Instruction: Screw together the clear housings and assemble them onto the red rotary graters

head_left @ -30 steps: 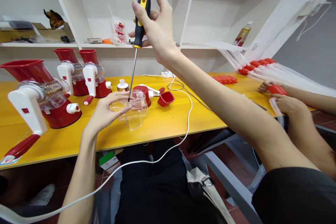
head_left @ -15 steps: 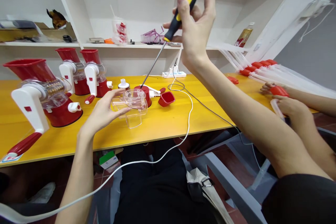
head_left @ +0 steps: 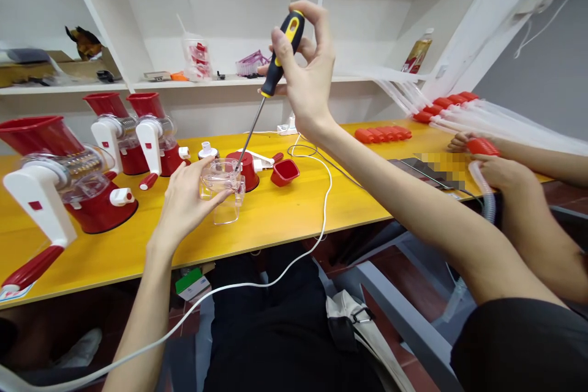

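My right hand (head_left: 307,73) is raised above the yellow table (head_left: 285,214) and grips the black-and-yellow handle of a screwdriver (head_left: 269,82). Its long shaft slants down and left, with the tip at the top of a clear plastic housing (head_left: 223,193). My left hand (head_left: 186,199) is wrapped round the left side of that housing and steadies it on the table. Just behind it stand a red base part (head_left: 248,168) and a small red cup (head_left: 285,173).
Three red-and-white crank grinders (head_left: 68,184) stand at the left. A white cable (head_left: 321,196) hangs over the table's front edge. Another person's hands (head_left: 496,171) hold a red-capped hose at the right, beside a row of red-ended tubes (head_left: 441,107). Shelves with small items run behind.
My right hand swung the screwdriver away to the right and up, then brought it back left and down; its tip is at the clear housing again. The left hand stayed on the housing.
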Available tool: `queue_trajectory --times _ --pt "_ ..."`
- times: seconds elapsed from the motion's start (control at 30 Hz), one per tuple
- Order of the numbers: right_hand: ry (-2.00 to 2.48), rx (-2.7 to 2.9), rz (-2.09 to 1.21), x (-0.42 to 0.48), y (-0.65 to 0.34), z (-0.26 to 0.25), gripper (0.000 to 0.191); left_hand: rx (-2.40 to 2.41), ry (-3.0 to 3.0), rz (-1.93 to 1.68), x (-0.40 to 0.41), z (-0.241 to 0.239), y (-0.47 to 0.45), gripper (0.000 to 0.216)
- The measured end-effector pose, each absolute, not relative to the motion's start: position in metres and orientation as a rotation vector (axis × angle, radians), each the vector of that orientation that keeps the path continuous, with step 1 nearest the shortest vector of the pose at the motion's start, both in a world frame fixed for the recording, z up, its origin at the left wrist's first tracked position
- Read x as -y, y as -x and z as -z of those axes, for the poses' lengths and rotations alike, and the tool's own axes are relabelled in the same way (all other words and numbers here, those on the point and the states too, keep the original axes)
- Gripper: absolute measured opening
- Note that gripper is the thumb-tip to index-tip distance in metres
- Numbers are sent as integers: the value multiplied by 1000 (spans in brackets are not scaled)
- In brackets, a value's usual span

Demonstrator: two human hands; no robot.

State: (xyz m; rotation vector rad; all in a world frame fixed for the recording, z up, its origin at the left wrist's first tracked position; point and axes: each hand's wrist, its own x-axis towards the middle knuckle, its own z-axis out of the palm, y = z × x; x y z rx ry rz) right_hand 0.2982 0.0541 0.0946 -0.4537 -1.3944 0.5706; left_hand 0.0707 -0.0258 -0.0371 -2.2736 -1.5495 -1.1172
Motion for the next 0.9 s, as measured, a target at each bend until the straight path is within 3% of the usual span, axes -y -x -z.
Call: queue_trajectory --times 0.33,0.57,0.9 --pt "634 1384 -508 -57 -298 -78 40 1589 2235 1137 25 36 -71 66" --pt "477 1371 -596 -60 -301 -79 38 1645 2302 1258 29 33 -72 67" --pt "594 1432 -552 -41 -301 -83 40 1706 2488 1523 41 23 -69 57"
